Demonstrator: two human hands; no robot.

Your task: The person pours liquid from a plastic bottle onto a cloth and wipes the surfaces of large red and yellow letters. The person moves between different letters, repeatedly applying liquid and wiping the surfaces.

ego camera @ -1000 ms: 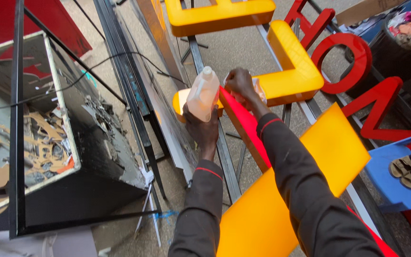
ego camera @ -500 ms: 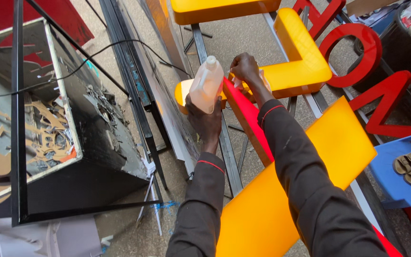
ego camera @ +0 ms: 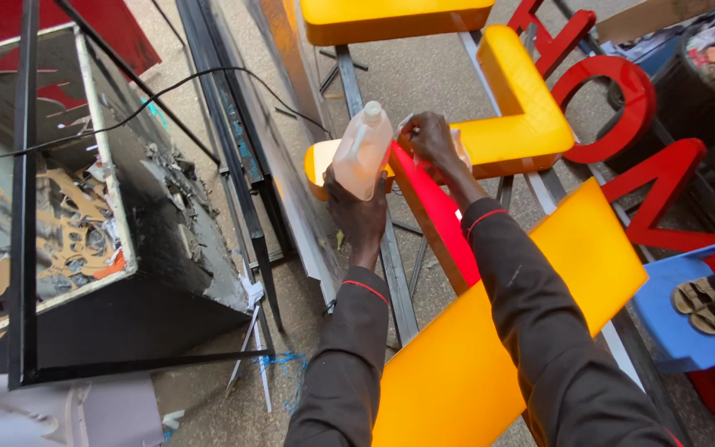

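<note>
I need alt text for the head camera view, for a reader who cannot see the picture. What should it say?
Seen from above, a person's left hand holds a translucent plastic bottle while the right hand presses on the red edge of a large yellow sign letter. More yellow and red sign letters lie on metal rails, with a dark open box of scraps at left.

Sign letters on a rack ahead of me, a box to my left.

My left hand [ego camera: 362, 211] holds a bottle [ego camera: 363, 151] up over the near end of a big letter [ego camera: 523, 124]; my right hand [ego camera: 434, 142] rests on that letter just right of the bottle. A panel [ego camera: 539, 323] lies under my right arm, nearer me. Another letter [ego camera: 395, 18] lies farther off. More letters [ego camera: 622, 108] lie to the right, and a chair [ego camera: 672, 319] with sandals [ego camera: 705, 302] on it sits nearer on that side. The box [ego camera: 101, 223] stands on the floor [ego camera: 208, 389], a cable [ego camera: 167, 91] crossing above it.
</note>
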